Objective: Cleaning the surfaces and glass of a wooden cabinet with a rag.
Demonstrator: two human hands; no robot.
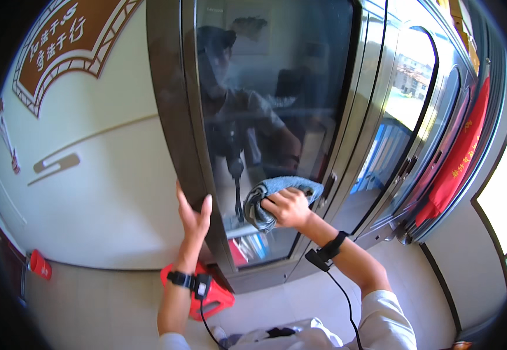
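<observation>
My right hand [289,207] grips a folded blue-grey cloth [258,202] against the lower part of a glass cabinet door [275,144]. The pane mirrors a person and parts of the room. Beside the door, my left hand [194,218] rests on the cabinet's dark metal side [172,118], thumb apart from the fingers, holding nothing. Books [255,245] show through the glass below the cloth. A door handle [330,186] lies just right of the cloth. Each wrist wears a black strap with a small device and a cable.
A red plastic stool [212,299] stands on the floor by the cabinet's left corner. More cabinet doors run to the right, with blue folders [378,153] behind glass. A red flag [459,162] hangs beyond them. A red bin [40,264] stands by the left wall.
</observation>
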